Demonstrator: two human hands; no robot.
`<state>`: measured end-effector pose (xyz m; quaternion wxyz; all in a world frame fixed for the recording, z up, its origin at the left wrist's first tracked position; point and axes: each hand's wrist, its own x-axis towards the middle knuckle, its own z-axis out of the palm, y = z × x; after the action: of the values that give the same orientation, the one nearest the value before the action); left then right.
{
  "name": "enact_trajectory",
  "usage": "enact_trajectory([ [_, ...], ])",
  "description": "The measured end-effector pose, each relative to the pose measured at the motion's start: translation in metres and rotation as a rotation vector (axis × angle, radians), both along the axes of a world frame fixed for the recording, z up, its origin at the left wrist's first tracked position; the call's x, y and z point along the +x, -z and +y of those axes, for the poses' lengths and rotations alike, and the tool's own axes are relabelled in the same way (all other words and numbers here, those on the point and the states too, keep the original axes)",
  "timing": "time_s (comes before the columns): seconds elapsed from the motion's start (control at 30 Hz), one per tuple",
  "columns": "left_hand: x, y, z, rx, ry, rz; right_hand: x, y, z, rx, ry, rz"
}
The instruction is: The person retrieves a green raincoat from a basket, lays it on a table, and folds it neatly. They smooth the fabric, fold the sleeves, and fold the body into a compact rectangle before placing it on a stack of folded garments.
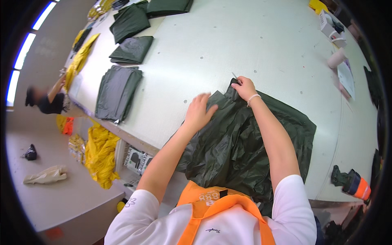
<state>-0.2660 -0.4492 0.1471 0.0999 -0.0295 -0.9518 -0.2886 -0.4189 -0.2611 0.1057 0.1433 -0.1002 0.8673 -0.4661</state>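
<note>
My right hand (246, 88) is closed on a slim, grey, pointed tool (234, 75) at the top edge of a crumpled, glossy, dark green fabric piece (222, 143), spread before me on the wide white table (212, 41). My left hand (199, 112) is open at the fabric's upper left — whether it touches, I cannot tell. Left of the fabric lies a folded, dark green stack (115, 92); farther left — a blurred person (52, 102) beside long yellow material (79, 59).

On the bench (228, 41), a garment (228, 139) overhangs the near edge, folded pieces (118, 92) to its left, a roll (336, 58) right.
</note>
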Motion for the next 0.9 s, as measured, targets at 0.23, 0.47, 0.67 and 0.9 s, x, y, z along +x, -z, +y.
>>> enact_trajectory([
  [0.23,-0.083,0.002,-0.002,1.056,-0.134,-0.972,0.022,-0.052,0.019,-0.406,0.197,-0.213],
  [0.47,-0.075,-0.013,-0.008,1.265,0.064,-1.049,0.03,-0.053,0.004,-0.321,0.363,-0.173],
  [0.67,-0.07,0.015,-0.008,1.326,0.06,-0.893,0.066,-0.07,-0.021,0.056,0.344,0.338],
  [0.9,-0.069,0.012,-0.006,1.123,0.147,-0.719,0.079,-0.067,-0.03,-0.107,0.185,0.158],
])
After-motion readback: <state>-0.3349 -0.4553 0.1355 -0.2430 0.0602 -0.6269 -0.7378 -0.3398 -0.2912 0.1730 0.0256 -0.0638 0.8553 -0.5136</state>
